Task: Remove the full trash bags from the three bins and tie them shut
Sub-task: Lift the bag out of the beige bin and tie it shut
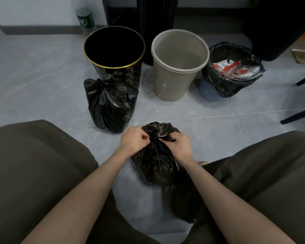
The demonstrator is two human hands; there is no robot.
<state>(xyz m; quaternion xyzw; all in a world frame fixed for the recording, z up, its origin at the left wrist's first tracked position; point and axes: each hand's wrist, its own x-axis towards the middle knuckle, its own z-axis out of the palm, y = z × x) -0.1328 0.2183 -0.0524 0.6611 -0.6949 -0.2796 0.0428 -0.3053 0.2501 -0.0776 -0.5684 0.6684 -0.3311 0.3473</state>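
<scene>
Marbled tile floor [42,76] | left hand [134,140], right hand [180,145] grip: pinching crinkly black bag [157,166]

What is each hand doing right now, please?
Left hand: pinches the neck of the near black bag.
Right hand: pinches the same neck.

Tied bag [111,104] stands before the left bin [132,73]; second bag [157,161] lies nearer (and further right).

You had soft, even indoor light: the grey floor tiles [42,76] carried a faint sheen, and the nearer trash bag [157,164] glinted. Your wide lens bowed the edges, and the far bottle [85,19] looked blurred.
</scene>
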